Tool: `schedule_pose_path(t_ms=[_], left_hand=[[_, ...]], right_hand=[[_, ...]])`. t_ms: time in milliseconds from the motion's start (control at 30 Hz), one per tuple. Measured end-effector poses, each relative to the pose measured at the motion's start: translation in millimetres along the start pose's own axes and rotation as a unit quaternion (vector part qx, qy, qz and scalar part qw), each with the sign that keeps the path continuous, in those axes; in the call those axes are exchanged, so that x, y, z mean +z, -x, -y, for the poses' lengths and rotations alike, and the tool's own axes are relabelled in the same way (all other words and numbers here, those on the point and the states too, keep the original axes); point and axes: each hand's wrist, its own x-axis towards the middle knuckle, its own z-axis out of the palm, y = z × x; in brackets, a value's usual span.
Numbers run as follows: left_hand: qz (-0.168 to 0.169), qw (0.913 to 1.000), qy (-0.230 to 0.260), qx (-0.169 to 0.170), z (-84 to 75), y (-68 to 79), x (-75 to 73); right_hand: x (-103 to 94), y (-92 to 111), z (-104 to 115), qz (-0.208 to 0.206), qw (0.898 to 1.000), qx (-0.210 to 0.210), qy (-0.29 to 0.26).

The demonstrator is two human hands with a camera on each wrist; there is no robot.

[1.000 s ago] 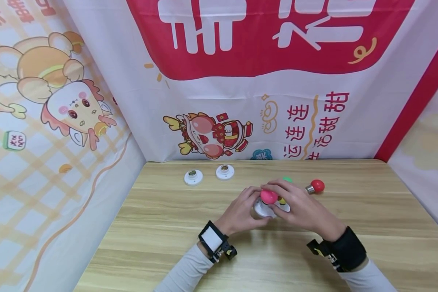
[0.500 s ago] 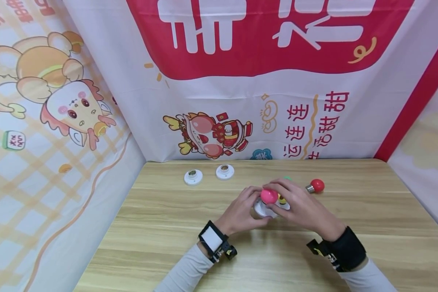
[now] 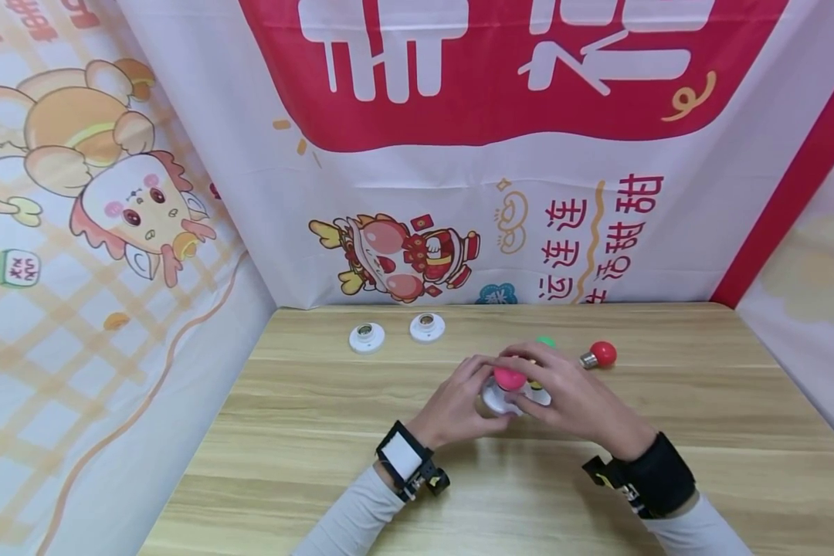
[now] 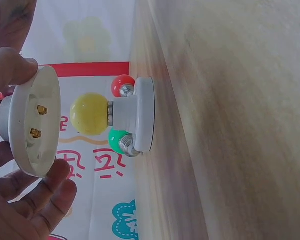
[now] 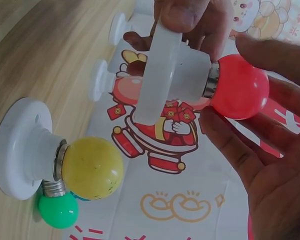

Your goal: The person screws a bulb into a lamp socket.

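Note:
My left hand (image 3: 459, 405) grips a white round lamp holder (image 4: 49, 125) by its rim, thumb on one side and fingers on the other. The holder is lifted off the table and tilted, so two brass screws show in its hollow underside in the left wrist view. In its socket sits a pinkish-red light bulb (image 5: 242, 87), a narrow band of its metal base showing. Around that bulb's globe curl the thumb and fingers of my right hand (image 3: 577, 398). Just beyond, a second holder (image 5: 20, 150) stands on the table with a yellow bulb (image 5: 92, 167) in it.
Two bare lamp holders, one on the left (image 3: 367, 337) and another beside it (image 3: 427, 327), stand near the table's back edge. A loose red bulb (image 3: 603, 354) lies to the right of my hands. A green bulb (image 5: 59, 210) lies behind the yellow one.
My right fingers have shifted slightly around the red bulb, now covering more of its top. My left hand keeps its grip on the holder, nearly in the same place.

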Motion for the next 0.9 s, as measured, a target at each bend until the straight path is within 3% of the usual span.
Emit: schedule_pose_path(t_ms=[267, 733, 900], left_hand=[[0.004, 0.9997, 0.024, 0.002, -0.6, 1.2, 0.1], [-0.002, 0.9996, 0.024, 0.017, -1.2, -1.1, 0.1], [-0.006, 0.9996, 0.020, 0.018, -2.3, -1.9, 0.2]], right_hand=[[-1.1, 0.5, 1.1, 0.002, 1.000, 0.000, 0.006], [-2.5, -0.5, 1.7, -0.020, 0.999, 0.028, 0.024], [-1.4, -1.3, 1.7, -0.024, 0.999, 0.018, 0.033]])
